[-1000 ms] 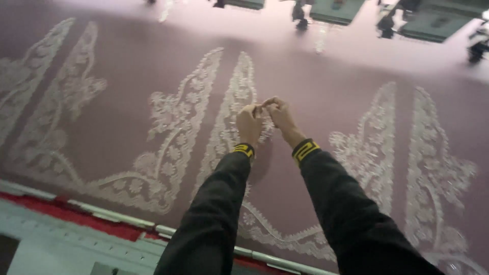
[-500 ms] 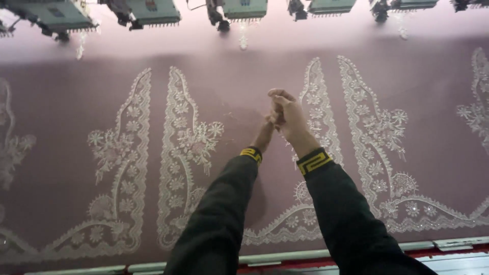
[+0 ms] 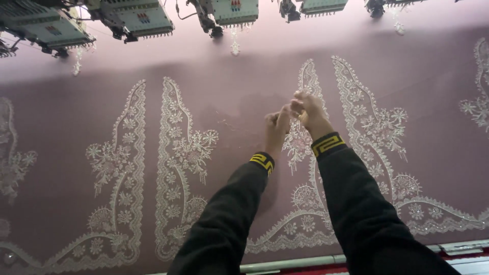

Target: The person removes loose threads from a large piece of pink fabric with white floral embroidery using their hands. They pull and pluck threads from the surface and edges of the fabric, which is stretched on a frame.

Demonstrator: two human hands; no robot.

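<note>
Both hands are stretched out together over the mauve fabric (image 3: 229, 102), which lies flat and tight across the whole view. The left hand (image 3: 276, 127) has its fingers curled in, and the right hand (image 3: 307, 109) is just beside it, touching or nearly touching, with its fingertips pressed together as if pinching something very thin. It may be a loose thread, but it is too small for me to tell. The hands are above the white embroidered motif (image 3: 305, 153), near its upper pointed end.

As far as I can judge, the embroidery itself is mostly done: the motif under the hands, the tall paired motif (image 3: 178, 153) on the left and another motif (image 3: 377, 127) on the right all look complete and dense. What is left seems to be only fine work by hand on the surface. Between the motifs there is a small wrinkled or marked spot (image 3: 229, 119) on the plain cloth.

At the far edge a row of embroidery machine heads (image 3: 137, 18) hangs over the fabric, well apart from the hands. At the near edge a metal frame rail (image 3: 285, 265) runs along the cloth. The black sleeves with yellow cuffs (image 3: 262, 162) hide a part of the motif below, and nothing else stands in the way.
</note>
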